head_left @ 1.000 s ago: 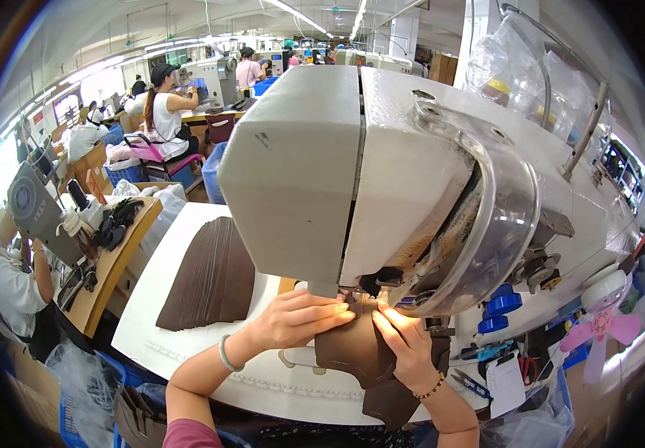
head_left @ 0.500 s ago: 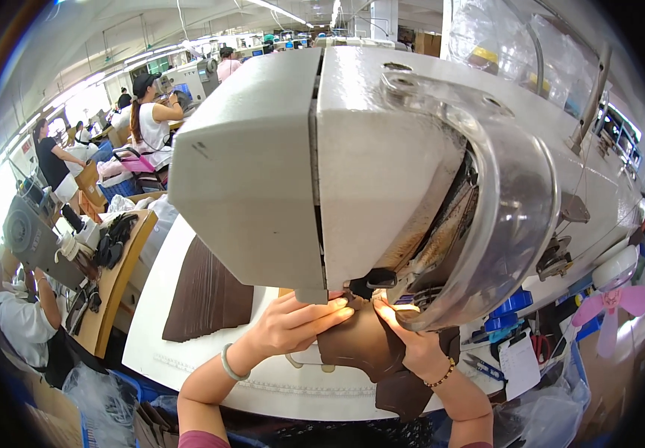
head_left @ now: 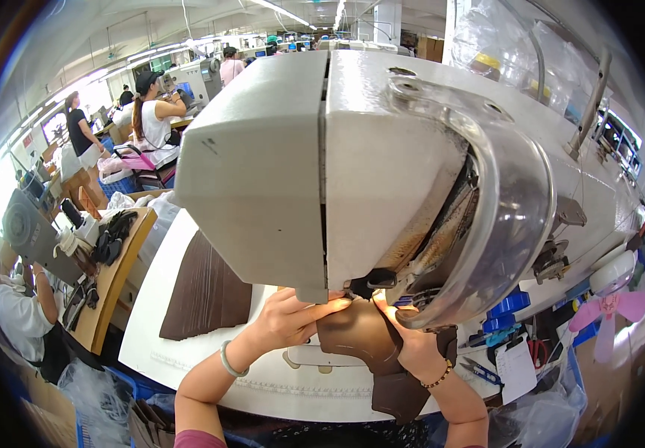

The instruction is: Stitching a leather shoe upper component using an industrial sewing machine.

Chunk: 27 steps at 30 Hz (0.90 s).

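Note:
A brown leather-like piece (head_left: pixel 356 337) lies under the head of a large pale sewing machine (head_left: pixel 263 172), lit by a warm lamp. My left hand (head_left: pixel 290 319) holds its upper left edge, fingers pressed together and pointing toward the needle area. On the other side, my right hand (head_left: pixel 416 349) grips the piece's right side, thumb and fingertips close to the machine's foot. The needle itself is hidden behind the machine head. Part of the brown material hangs down past my right wrist toward the table's front edge.
A stack of brown pieces (head_left: pixel 207 291) rests on the white table (head_left: pixel 158 358) to the left. At right are snips (head_left: pixel 481 371), a paper card (head_left: pixel 517 371), red-handled scissors (head_left: pixel 537 349) and a pink fan (head_left: pixel 608 306). Other people work at machines on the left.
The brown piece has shifted slightly left and turned a little under the machine. My left fingers are straighter along its edge. In the background, a standing person has straightened up.

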Motion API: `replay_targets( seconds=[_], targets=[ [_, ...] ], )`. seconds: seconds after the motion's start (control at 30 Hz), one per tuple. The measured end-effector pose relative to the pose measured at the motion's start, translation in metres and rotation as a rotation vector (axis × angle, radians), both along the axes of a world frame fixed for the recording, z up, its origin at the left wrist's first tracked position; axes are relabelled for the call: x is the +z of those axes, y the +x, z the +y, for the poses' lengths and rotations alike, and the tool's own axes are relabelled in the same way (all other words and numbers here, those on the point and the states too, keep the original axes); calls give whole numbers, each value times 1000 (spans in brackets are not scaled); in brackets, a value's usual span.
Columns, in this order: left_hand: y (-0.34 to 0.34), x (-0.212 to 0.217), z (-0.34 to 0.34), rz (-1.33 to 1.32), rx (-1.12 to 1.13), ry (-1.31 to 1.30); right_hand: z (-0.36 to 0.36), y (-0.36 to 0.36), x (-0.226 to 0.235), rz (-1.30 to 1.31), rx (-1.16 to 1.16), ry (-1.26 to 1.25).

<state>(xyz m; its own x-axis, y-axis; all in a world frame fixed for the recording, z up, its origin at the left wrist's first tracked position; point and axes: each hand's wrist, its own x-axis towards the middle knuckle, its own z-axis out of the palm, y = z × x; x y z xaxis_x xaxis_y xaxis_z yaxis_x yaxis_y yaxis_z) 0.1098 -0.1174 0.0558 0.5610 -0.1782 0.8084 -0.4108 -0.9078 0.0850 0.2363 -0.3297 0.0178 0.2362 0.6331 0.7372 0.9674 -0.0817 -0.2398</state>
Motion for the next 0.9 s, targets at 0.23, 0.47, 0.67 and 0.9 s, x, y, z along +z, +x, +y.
replay_targets(
  seconds=[0.23, 0.47, 0.67, 0.9],
  targets=[
    [0, 1, 5, -38, -109, -115, -1, -9, 6, -24, -51, -24],
    [-2, 11, 21, 112, -256, -196, -2, -11, 12, -74, -78, -51],
    [1, 5, 23, 190, -245, -252, 1, -7, 12, -97, -112, -49],
    [3, -3, 23, 112, -210, -175, 1, -7, 8, -44, -70, -11]
  ],
)
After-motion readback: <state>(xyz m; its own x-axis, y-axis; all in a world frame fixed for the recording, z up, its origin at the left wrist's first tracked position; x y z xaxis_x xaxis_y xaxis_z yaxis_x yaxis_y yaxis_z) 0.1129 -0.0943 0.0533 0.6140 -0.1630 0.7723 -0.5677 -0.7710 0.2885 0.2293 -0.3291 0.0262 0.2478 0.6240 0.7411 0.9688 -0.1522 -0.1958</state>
